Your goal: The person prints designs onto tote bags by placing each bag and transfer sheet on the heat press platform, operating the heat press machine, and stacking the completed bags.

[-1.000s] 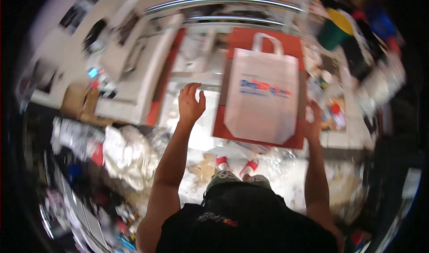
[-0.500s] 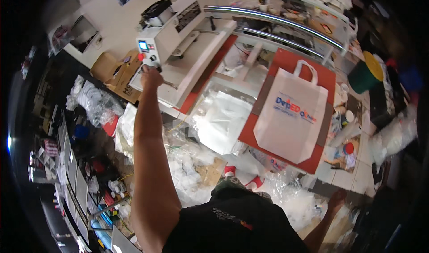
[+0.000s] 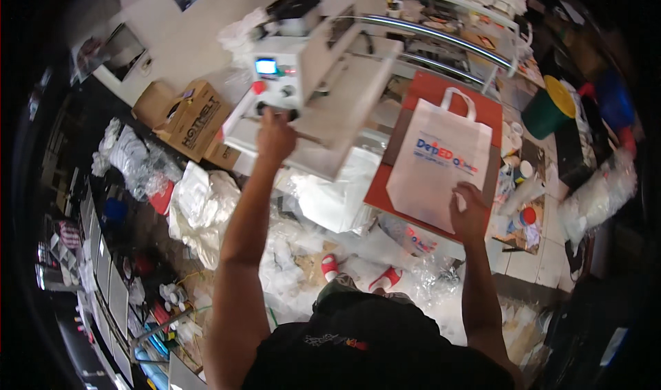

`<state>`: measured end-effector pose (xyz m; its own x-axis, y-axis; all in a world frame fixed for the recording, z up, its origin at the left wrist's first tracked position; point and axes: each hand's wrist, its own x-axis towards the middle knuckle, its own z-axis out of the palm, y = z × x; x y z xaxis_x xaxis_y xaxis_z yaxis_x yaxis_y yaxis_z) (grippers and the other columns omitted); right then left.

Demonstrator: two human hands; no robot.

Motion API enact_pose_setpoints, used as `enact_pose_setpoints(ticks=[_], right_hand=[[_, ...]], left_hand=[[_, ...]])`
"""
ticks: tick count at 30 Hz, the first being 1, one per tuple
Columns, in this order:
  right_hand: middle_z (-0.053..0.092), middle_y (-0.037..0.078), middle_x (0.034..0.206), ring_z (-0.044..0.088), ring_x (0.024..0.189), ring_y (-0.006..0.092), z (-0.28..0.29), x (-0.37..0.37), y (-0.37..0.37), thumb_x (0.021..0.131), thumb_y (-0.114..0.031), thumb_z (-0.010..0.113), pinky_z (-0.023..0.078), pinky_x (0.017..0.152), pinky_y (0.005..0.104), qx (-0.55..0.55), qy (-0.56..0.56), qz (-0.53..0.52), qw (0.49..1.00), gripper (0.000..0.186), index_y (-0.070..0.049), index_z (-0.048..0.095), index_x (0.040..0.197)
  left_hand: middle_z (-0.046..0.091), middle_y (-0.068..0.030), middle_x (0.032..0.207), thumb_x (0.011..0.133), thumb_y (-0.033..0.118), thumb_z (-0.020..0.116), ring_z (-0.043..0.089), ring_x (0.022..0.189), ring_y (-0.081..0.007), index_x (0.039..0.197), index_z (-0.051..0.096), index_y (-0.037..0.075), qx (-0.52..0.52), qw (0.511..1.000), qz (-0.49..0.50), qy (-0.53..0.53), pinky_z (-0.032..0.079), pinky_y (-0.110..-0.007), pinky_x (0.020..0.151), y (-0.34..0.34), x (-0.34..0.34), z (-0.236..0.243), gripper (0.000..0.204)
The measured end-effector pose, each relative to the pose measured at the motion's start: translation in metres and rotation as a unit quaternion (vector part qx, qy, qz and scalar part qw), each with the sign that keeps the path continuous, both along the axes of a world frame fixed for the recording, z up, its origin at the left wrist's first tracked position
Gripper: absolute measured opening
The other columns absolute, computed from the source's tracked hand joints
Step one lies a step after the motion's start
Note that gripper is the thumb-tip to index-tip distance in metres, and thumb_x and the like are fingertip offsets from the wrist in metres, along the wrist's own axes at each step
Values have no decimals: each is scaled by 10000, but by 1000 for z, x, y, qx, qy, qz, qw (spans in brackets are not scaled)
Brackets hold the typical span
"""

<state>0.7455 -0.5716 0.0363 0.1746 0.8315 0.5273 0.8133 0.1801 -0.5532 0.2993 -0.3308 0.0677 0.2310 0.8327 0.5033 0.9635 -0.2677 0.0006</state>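
Cluttered workshop space surrounds me, with a pale wall (image 3: 186, 39) at 10 o'clock from the white tote bag (image 3: 437, 166), which lies flat on a brick-red pad (image 3: 430, 88), its loop handle toward 1 o'clock. Blue and red print crosses its front. Near the bag's 5 o'clock edge, my right hand (image 3: 470, 213) is loosely bent and grips nothing; I cannot tell whether its fingers press on the fabric. Toward 10 o'clock stands a white heat press (image 3: 344, 114), its lit blue screen (image 3: 266, 66) above a red button (image 3: 259, 87). My left hand (image 3: 277, 139), slightly blurred, is wrapped around the press's handle bar (image 3: 313, 139). Metal rails (image 3: 441, 37) pass at 12 o'clock. At 2 o'clock sits a dark green bin (image 3: 540, 118) with a yellow top; at 4 o'clock, a red-capped container (image 3: 527, 216) by a white-tiled worktop (image 3: 551, 235). White plastic sheeting (image 3: 330, 197) lies between 8 and 9, a cardboard box (image 3: 200, 125) at 9, my red slippers (image 3: 330, 267) at 7.
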Motion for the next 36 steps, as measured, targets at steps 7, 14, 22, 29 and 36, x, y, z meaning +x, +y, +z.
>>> enact_pose_setpoints(ticks=[7, 14, 22, 29, 36], right_hand=[[614, 151, 1190, 542, 1157, 354, 75, -198, 88, 844, -102, 675, 452, 990, 432, 72, -39, 202, 976, 233, -19, 646, 1060], [652, 207, 1128, 617, 1065, 372, 55, -235, 146, 887, -373, 647, 469, 916, 511, -85, -235, -65, 966, 524, -10, 554, 1254], [668, 183, 755, 676, 730, 414, 47, -162, 110, 864, -146, 626, 539, 662, 532, -88, -289, -243, 922, 204, -98, 490, 1009], [682, 228, 891, 669, 887, 429, 48, -139, 86, 820, -115, 687, 537, 771, 519, -123, -270, -250, 922, 319, -37, 559, 1102], [657, 203, 1102, 605, 1063, 382, 2, -332, 263, 856, -234, 691, 472, 957, 447, -38, -74, -71, 994, 309, -20, 651, 1074]], left_hand=[[519, -208, 1263, 838, 209, 692, 599, 1071, -397, 1254, 584, 48, -149, 954, -193, -173, 523, -456, 882, -155, -17, 8, 459], [595, -239, 1163, 827, 233, 697, 590, 1080, -416, 1170, 628, 48, -330, 915, -31, -229, 514, -456, 902, -289, -289, -179, 396], [632, -275, 1171, 833, 377, 649, 570, 1165, -403, 1208, 633, 28, -589, 780, 157, -140, 460, -448, 1013, -406, -473, -255, 512], [655, -283, 1053, 811, 309, 658, 611, 1061, -429, 1122, 654, 20, -501, 830, 132, -204, 491, -470, 946, -319, -503, -281, 424], [693, -204, 970, 847, 264, 640, 652, 936, -374, 1069, 654, 0, -424, 863, 126, -246, 518, -447, 869, -241, -493, -238, 346]])
